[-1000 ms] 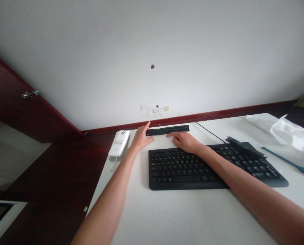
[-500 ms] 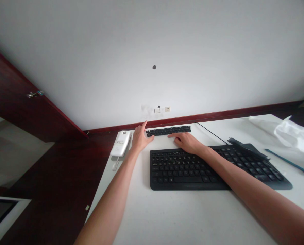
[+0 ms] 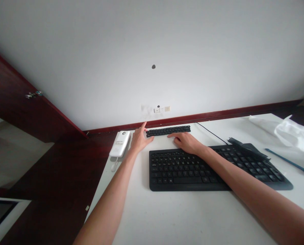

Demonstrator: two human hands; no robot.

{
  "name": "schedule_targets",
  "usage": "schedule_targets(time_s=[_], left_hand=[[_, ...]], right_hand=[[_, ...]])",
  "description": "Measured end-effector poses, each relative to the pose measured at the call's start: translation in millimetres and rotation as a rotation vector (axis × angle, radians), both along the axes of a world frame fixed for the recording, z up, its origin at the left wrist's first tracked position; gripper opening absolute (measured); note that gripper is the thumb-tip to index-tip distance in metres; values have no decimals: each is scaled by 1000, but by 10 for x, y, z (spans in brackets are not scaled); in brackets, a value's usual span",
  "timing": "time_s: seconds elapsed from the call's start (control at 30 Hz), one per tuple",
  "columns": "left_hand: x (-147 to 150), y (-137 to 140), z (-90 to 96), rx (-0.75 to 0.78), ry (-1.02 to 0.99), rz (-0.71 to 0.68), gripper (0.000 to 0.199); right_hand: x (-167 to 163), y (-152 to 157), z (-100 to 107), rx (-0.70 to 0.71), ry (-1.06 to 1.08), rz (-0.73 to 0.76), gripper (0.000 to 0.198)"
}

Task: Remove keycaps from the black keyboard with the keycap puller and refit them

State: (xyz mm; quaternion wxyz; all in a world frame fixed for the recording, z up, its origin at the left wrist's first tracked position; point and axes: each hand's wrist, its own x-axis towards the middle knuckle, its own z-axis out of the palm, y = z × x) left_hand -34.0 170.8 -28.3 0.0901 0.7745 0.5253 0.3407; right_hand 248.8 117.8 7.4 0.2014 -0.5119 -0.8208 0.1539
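Note:
At the back of the white table lie two close rows of loose black keycaps [image 3: 168, 131]. My left hand [image 3: 139, 139] is at their left end, thumb and fingers spread apart, nothing visible between them. My right hand [image 3: 186, 141] reaches the front edge of the rows with its index finger stretched out and the other fingers bent; it appears to touch the keycaps and grips nothing visible. Beneath my right forearm a black keyboard [image 3: 177, 180] lies flat, partly hidden by the arm.
A white power bank [image 3: 120, 144] with a short cable lies at the left edge. A dark, thin piece [image 3: 249, 149] rests across the keyboard's right side. Farther right are a blue stick-like tool [image 3: 287, 160] and a white plastic bag [image 3: 292, 134]. A black cable [image 3: 213, 133] runs behind the keyboard.
The view has shifted very slightly. Both hands keep nearly the same places and poses, and the keycaps show no clear movement.

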Motion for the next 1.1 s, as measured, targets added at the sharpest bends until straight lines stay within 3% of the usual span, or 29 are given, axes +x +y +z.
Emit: schedule_targets(time_s=[0.23,0.73,1.1], left_hand=[[-24,0,-14,36,-13,-17,93],[-55,-36,20,-44,-71,22,85],[-57,10,21,-55,-39,-73,94]], right_hand=[[-5,-12,20,-7,5,0,47],[6,-7,11,1,15,10,46],[2,-13,26,-10,12,2,46]])
